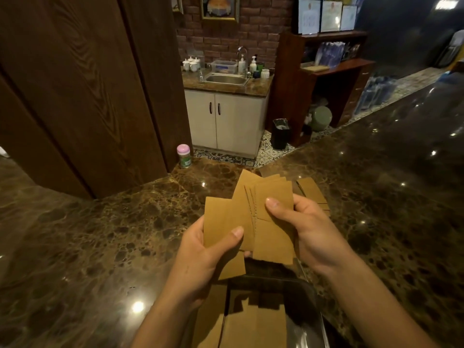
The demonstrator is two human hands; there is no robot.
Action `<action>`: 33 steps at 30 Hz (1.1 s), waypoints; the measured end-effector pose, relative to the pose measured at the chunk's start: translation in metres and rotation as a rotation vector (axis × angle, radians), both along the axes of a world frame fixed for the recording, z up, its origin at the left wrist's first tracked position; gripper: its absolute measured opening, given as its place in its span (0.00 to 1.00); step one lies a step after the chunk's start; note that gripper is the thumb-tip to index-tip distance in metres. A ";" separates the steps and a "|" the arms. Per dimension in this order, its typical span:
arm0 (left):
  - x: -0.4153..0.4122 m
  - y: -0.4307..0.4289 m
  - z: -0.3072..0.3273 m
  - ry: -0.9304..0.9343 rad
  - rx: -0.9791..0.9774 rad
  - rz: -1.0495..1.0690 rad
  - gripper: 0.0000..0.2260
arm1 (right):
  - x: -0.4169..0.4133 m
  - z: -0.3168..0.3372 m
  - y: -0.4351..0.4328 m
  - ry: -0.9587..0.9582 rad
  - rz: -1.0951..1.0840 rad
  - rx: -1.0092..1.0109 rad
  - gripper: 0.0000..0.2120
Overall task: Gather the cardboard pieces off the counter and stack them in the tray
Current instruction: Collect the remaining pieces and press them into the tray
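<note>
Both hands hold a fanned bunch of brown cardboard pieces (pixel 261 217) above the dark marble counter (pixel 100 234). My left hand (pixel 203 257) grips the lower left of the bunch, thumb on top. My right hand (pixel 301 222) pinches the right side, thumb pressed on the front piece. More cardboard pieces (pixel 312 190) lie on the counter just behind my right hand. Below the hands sits a dark glossy tray (pixel 311 305) with flat cardboard pieces (pixel 253 325) lying in it.
A small jar with a pink lid (pixel 184 156) stands at the counter's far edge beside a dark wooden panel (pixel 82 96). Beyond the counter are a sink cabinet (pixel 226 121), a black bin (pixel 280 133) and wooden shelves (pixel 326 71).
</note>
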State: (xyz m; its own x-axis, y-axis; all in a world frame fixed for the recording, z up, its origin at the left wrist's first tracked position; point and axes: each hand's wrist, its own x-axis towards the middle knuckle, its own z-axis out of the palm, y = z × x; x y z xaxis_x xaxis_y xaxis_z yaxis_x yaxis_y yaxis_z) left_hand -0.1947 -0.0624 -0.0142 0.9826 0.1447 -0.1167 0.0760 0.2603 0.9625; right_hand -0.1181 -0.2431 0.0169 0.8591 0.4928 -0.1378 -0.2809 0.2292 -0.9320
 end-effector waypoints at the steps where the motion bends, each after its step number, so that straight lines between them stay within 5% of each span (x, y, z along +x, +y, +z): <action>1: 0.000 -0.001 0.000 0.044 -0.037 -0.007 0.14 | 0.001 0.000 -0.001 -0.119 -0.021 -0.028 0.13; 4: 0.001 0.001 0.000 0.177 -0.254 -0.028 0.20 | 0.005 0.004 -0.012 -0.754 -0.034 -0.252 0.08; 8: 0.001 0.012 0.002 0.231 -0.477 -0.029 0.24 | 0.006 0.006 -0.028 -1.556 0.209 -0.636 0.20; 12: -0.003 0.011 0.000 0.089 -0.372 -0.083 0.22 | -0.007 0.011 -0.031 -1.839 0.306 -0.861 0.20; 16: -0.002 0.004 -0.005 0.056 -0.360 -0.025 0.22 | -0.007 0.008 -0.035 -1.764 0.389 -0.995 0.29; 21: -0.001 0.008 -0.004 0.081 -0.252 0.068 0.18 | 0.005 0.030 -0.051 -1.242 0.566 -1.039 0.23; 24: -0.002 0.013 -0.005 0.051 -0.094 0.075 0.20 | 0.015 0.046 -0.054 -0.928 0.493 -0.763 0.09; 26: -0.003 0.012 -0.005 0.041 0.056 0.006 0.20 | 0.021 0.052 -0.046 -0.733 0.393 -0.583 0.09; 33: -0.007 0.007 -0.001 -0.023 0.082 -0.098 0.16 | 0.042 0.039 -0.012 -0.520 0.305 -0.562 0.08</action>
